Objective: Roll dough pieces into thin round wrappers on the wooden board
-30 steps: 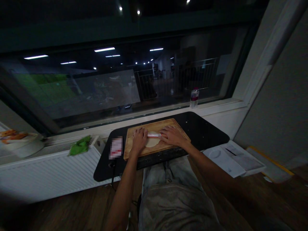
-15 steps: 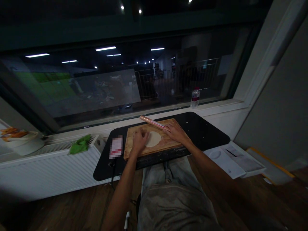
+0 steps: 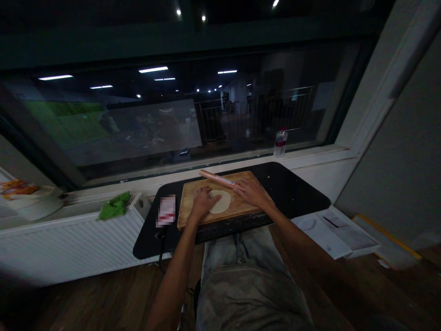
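Observation:
A flat round of pale dough point(image 3: 221, 202) lies on a wooden board point(image 3: 241, 208) on a small black table point(image 3: 296, 193). My left hand point(image 3: 201, 202) rests on the dough's left edge, fingers curled onto it. My right hand point(image 3: 253, 192) is to the right of the dough, holding the near end of a thin rolling pin point(image 3: 217, 178). The pin slants up off the board toward the far left.
A blurred pack point(image 3: 166, 211) lies on the table's left part. A water bottle point(image 3: 280, 142) stands on the window sill. A green cloth point(image 3: 115, 207) lies on the radiator at left, and a bowl point(image 3: 27, 207) farther left. Papers point(image 3: 330, 230) lie at the right.
The rolling pin lay across the dough under both hands; my right hand has lifted it to the board's far side. My left hand has shifted onto the dough's left edge.

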